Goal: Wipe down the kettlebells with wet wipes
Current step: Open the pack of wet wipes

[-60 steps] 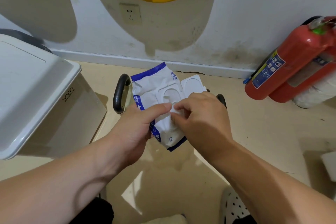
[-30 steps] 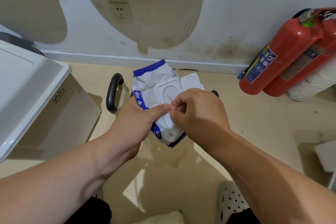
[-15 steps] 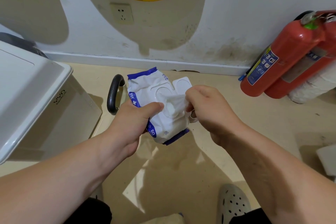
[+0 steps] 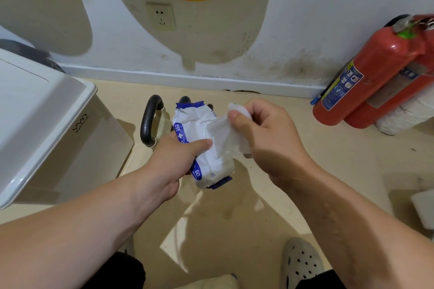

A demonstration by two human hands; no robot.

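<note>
Your left hand grips the wipe pack from the left, thumb pressed across its top face, holding it up off the floor. Your right hand pinches a wipe between thumb and forefinger; the sheet stretches from the pack's opening up to your fingertips, its free corner showing above your thumb. The pack sits between both hands, the wipe touching each.

Just behind the pack, on the floor, a black kettlebell handle curves up beside your left hand; the rest of the kettlebell is hidden by the pack. A white bin stands to the left. Two red extinguishers lean against the wall on the right, well apart from your hands.
</note>
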